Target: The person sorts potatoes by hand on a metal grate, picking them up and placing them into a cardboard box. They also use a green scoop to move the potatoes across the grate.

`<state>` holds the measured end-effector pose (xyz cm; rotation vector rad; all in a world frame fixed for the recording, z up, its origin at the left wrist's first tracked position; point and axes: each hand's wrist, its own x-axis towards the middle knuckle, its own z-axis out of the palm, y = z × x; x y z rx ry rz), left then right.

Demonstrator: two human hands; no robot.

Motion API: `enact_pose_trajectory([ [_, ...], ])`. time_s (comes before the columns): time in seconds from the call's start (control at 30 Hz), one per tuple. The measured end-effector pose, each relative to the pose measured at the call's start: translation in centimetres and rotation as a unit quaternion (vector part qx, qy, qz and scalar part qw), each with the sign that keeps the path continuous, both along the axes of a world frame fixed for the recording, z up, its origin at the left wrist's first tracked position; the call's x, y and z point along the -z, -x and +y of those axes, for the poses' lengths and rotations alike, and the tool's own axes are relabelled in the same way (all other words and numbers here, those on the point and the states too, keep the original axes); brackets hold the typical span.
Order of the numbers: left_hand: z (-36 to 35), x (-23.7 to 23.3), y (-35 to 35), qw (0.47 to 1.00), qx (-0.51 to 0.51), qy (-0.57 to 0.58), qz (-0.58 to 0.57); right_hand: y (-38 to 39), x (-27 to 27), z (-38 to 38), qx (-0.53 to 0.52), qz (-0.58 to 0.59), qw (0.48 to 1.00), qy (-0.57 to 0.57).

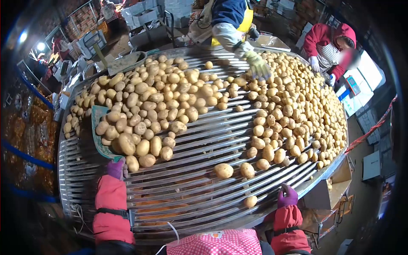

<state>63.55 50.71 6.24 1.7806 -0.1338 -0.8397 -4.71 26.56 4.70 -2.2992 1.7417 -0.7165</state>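
My left hand [116, 168], in a purple glove, is closed on the near end of a green scoop-like piece [98, 136]. The piece curves along the left side of a heap of potatoes [142, 146], and its far part is partly hidden by them. My right hand [287, 196], also in a purple glove, is by the near right edge of the slatted metal table [187, 170]. Its fingers look loosely apart, with nothing visible in them. A single potato [250, 201] lies on the bars to its left, and two more potatoes sit farther up.
A second large heap of potatoes [293, 114] covers the right side. Across the table, a co-worker's gloved hand [258, 66] reaches over potatoes. Another person in a red hood [325, 46] stands at the far right, near a scale [352, 85]. Cardboard boxes [335, 187] stand below the right edge.
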Motion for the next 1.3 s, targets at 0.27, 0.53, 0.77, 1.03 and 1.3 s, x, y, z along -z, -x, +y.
enact_pose_trajectory([
  [0.27, -4.4, -2.6, 7.1, 0.994, 0.097, 0.051, 0.029, -1.1, -2.0, 0.6, 0.013, -0.006, 1.0, -0.003],
  [0.53, -15.1, -2.4, 22.2, 0.979, 0.167, 0.015, 0.112, -1.1, -3.4, 0.6, -0.035, -0.055, 0.998, -0.018],
  [0.77, -27.0, -5.4, 34.9, 0.848, 0.326, -0.161, -0.386, -0.3, -3.1, 0.0, -0.136, -0.035, 0.99, -0.01],
  [1.03, -11.1, -4.8, 23.8, 0.906, -0.012, -0.153, -0.394, 1.7, 1.0, -0.9, -0.136, -0.078, 0.986, -0.058],
  [1.3, 21.0, -0.4, -0.4, 0.889, -0.331, -0.166, -0.27, 2.8, 2.9, -1.9, -0.092, -0.068, 0.99, -0.078],
])
